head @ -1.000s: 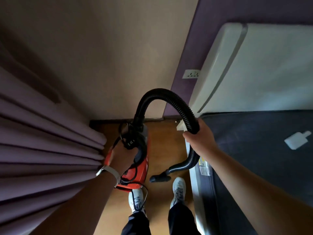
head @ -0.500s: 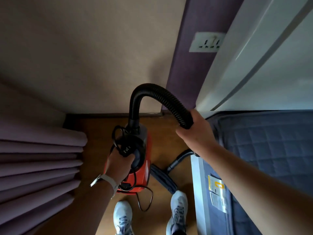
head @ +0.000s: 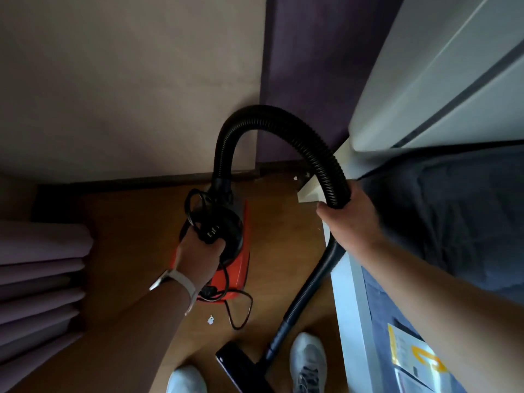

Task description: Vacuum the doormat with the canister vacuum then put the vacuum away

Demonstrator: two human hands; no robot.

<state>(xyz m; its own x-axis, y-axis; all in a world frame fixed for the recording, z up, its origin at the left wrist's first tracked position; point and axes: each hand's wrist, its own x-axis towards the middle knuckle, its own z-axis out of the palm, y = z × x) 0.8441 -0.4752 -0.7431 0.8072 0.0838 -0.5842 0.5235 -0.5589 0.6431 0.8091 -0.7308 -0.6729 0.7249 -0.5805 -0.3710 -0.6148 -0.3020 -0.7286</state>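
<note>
Lower centre now, the flat black floor nozzle (head: 238,364) has slid back between the white shoes (head: 309,361). Left hand (head: 198,256) grips the handle and bundled cord (head: 209,234) of the glossy red canister vacuum (head: 236,268), mid-frame, wooden floor (head: 127,251) beneath; right hand (head: 348,219) clasps the ribbed black hose (head: 283,117).

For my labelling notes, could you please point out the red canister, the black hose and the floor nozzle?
red canister (head: 239,276), head view, red side panel.
black hose (head: 283,120), head view, top of arch.
floor nozzle (head: 238,367), head view, flat black head.
</note>
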